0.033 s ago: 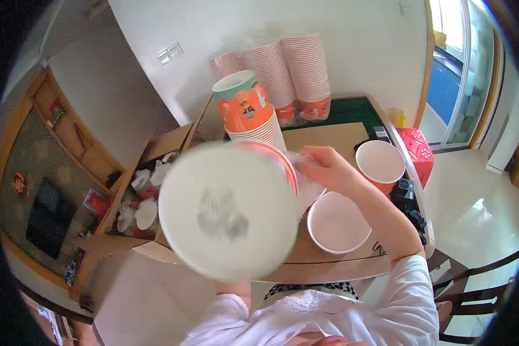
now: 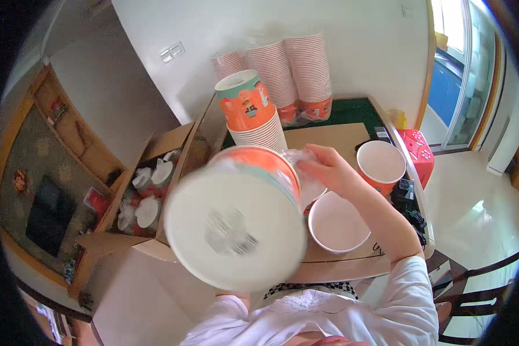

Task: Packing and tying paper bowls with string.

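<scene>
Close before me, a large paper tub (image 2: 239,225) is tilted with its white base toward me, its orange and teal printed side showing behind. Clear plastic film (image 2: 297,157) runs from its upper right side to my right hand (image 2: 320,164), whose fingers are pinched on it. My left forearm (image 2: 233,293) goes up behind the tub; the tub hides my left hand and its fingers. Just beyond stands a stack of nested paper tubs (image 2: 254,115), upside down. To the right, two white-lined tubs sit mouth up: a nearer tub (image 2: 339,222) and a farther tub (image 2: 380,161).
Tall plastic-wrapped stacks of tubs (image 2: 307,66) stand against the wall. An opened cardboard box (image 2: 179,164) at the left holds bagged tubs. Flat cardboard (image 2: 328,137) lies on the table. Black cables (image 2: 415,219) lie at its right edge, beside a red stool (image 2: 416,153).
The large tub has dropped slightly and shifted right, showing more of its printed side. My right hand stays almost in place, on the film.
</scene>
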A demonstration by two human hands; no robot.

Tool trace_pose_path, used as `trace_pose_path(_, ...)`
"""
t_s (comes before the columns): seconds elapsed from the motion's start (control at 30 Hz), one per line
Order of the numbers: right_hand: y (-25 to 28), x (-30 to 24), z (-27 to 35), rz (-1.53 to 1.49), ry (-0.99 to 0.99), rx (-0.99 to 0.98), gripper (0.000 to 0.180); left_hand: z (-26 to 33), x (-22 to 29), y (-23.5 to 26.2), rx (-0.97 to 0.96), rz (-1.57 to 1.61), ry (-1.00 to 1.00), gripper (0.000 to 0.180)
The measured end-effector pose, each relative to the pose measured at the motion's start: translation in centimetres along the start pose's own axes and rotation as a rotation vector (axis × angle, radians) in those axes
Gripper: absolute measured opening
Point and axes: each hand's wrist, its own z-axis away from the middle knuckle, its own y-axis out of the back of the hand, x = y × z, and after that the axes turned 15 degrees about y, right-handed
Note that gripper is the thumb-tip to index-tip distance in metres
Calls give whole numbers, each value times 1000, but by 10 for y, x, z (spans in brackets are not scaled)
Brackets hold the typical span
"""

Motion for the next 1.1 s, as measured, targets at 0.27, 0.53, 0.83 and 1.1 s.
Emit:
trace_pose_path(0.27,-32,-2,24,-192,23,-130,31,66,-48,0,-62,-154,168,71)
trace_pose_path(0.53,-41,-3,29,-50,42,-223,34,107,-96,-7,-91,-260,321,78)
trace_pose_path(0.83,-20,-24,43,181,273,-243,47,101,-49,-65,-70,-21,89,83)
trace_pose_path(1.1,-29,-29,67,304,413,37,101,80,-41,-61,426,356,-223,63)
